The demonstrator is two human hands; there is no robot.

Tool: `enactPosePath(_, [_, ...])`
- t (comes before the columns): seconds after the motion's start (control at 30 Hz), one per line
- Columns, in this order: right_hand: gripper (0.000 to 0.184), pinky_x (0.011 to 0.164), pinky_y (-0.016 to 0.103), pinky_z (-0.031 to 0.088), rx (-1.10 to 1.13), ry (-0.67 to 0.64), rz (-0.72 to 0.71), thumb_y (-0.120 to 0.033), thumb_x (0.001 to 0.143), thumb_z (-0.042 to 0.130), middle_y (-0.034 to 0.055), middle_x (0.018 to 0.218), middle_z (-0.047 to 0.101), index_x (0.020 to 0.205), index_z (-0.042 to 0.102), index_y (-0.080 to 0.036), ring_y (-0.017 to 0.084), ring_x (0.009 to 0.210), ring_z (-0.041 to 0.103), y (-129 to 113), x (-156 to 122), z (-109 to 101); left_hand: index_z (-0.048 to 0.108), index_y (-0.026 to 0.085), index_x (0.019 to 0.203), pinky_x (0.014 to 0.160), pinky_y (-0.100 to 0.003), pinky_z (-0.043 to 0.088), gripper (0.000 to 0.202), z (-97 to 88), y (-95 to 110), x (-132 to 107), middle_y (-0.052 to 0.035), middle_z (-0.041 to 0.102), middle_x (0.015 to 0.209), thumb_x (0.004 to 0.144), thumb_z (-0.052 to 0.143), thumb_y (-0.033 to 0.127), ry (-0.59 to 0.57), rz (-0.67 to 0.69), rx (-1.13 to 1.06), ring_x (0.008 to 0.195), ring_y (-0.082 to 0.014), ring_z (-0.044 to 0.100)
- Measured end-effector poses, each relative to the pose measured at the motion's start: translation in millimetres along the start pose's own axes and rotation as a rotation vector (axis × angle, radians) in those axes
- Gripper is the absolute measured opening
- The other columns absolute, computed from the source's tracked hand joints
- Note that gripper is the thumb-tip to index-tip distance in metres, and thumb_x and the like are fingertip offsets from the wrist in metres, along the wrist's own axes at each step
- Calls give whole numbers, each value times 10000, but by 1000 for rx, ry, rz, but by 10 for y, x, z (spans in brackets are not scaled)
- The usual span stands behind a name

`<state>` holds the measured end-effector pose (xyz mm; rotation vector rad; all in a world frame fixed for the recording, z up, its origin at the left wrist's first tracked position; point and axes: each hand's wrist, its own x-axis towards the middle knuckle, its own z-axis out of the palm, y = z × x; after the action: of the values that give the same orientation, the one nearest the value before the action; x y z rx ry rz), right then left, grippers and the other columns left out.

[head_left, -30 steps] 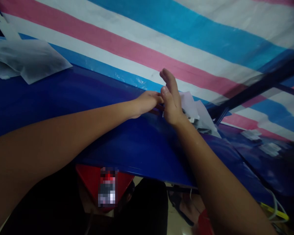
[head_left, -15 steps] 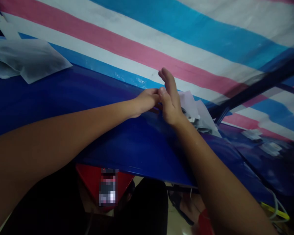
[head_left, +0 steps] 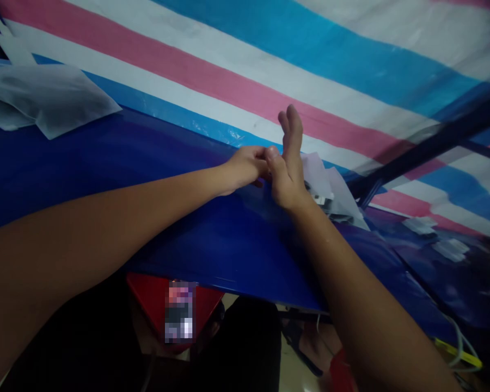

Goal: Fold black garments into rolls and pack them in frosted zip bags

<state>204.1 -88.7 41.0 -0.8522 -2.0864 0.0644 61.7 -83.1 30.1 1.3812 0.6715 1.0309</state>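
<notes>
My left hand (head_left: 245, 169) is above the blue table, its fingers bent into a pinch against the thumb side of my right hand. My right hand (head_left: 288, 177) meets it, the thumb pressed in towards the left fingertips while its outer fingers stretch upward. Whatever is between the fingertips, if anything, is hidden or too small to name. Just behind my right hand lies a translucent plastic bag (head_left: 343, 190) with dark and white items in it.
Another frosted bag (head_left: 61, 92) lies on the blue table (head_left: 237, 245) at left. A striped tarp (head_left: 212, 71) hangs behind, with a dark metal bar (head_left: 433, 141) at right. Small clear packets (head_left: 451, 249) lie at far right. A red stool (head_left: 149, 296) with a blurred-out object is below.
The outer fingers of my right hand have straightened and swung a little to the right. Both hands stay together in nearly the same place. The blurred-out object's display looks different.
</notes>
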Motion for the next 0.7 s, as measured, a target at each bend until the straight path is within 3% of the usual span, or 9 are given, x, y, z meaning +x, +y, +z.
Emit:
enactPosePath(0.2, [852,1368,669,221,-28,-3,40,-864,983,336,-107,1833,174,1717,32,-558,322,1708,132,27,-4,11,667,179,954,879,-369,535,81,10,-11,-12,-59,727,926,979,592,197,17,33,-2,897,-206,696])
enactPosePath(0.33, [757,1371,628,240,4,4,-20,-802,1018,388,-124,1838,140,1692,117,-589,312,1702,175,38,-5,18,657,186,939,838,-366,538,88,7,2,-17,-60,725,934,980,581,201,19,27,20,873,-204,698])
enactPosePath(0.5, [813,1375,620,205,50,39,-50,-759,1031,414,25,1840,188,1720,172,-403,313,1700,187,-5,2,17,646,202,925,784,-357,538,116,4,20,-34,-53,730,941,985,547,194,-1,39,40,836,-187,683])
enactPosePath(0.63, [729,1387,599,195,10,36,-17,-728,1048,394,-83,1842,149,1697,124,-537,261,1705,168,53,-5,33,631,199,851,818,-331,534,96,-19,-12,-13,-24,719,883,924,613,141,7,168,159,845,-171,678])
enactPosePath(0.7, [724,1390,601,183,18,62,-68,-692,1061,396,-66,1846,141,1708,124,-511,272,1706,164,124,-9,52,637,205,801,830,-312,523,101,-37,-31,6,-12,719,873,872,670,141,50,281,280,883,-173,681])
